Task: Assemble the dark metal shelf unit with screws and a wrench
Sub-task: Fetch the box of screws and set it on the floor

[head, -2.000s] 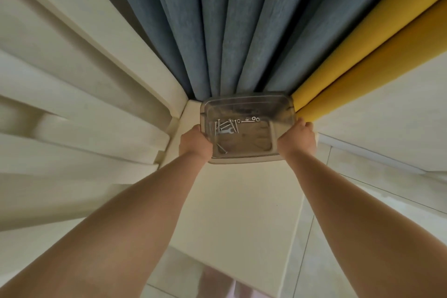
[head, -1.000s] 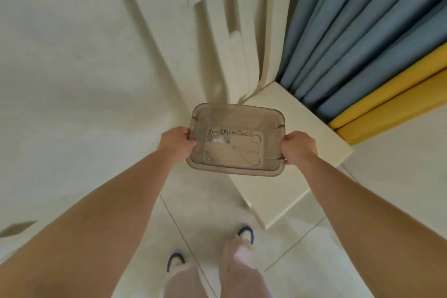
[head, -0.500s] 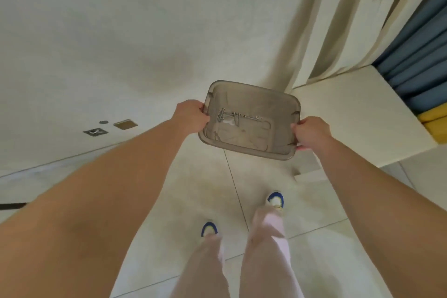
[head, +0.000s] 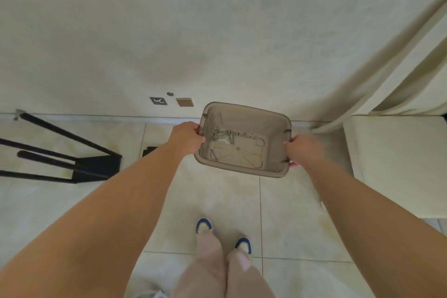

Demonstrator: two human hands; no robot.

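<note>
Hands are seen from the head camera at either short end of a clear plastic tub [head: 244, 113], carried level above the tiled floor [head: 217, 201]. The left hand [head: 186, 136] is curled over the tub's left rim, and the right hand [head: 303, 146], somewhat blurred, is wrapped round the right rim, so the tub's long axis runs from hand to hand. Screws [head: 223, 133] and what looks like a small wrench [head: 223, 141] are gathered along the far side of the tub's bottom. The dark metal shelf frame [head: 79, 164] lies on its side on the floor to the left, its thin legs pointing further left and well apart from the tub; the left hand is the nearer to it. A turn leftward is judged to be what the next step calls for. Open tile is left between the feet [head: 223, 234] and the frame, while a pale bench [head: 396, 164] closes off the right side and the wall [head: 217, 31] stands ahead.
</note>
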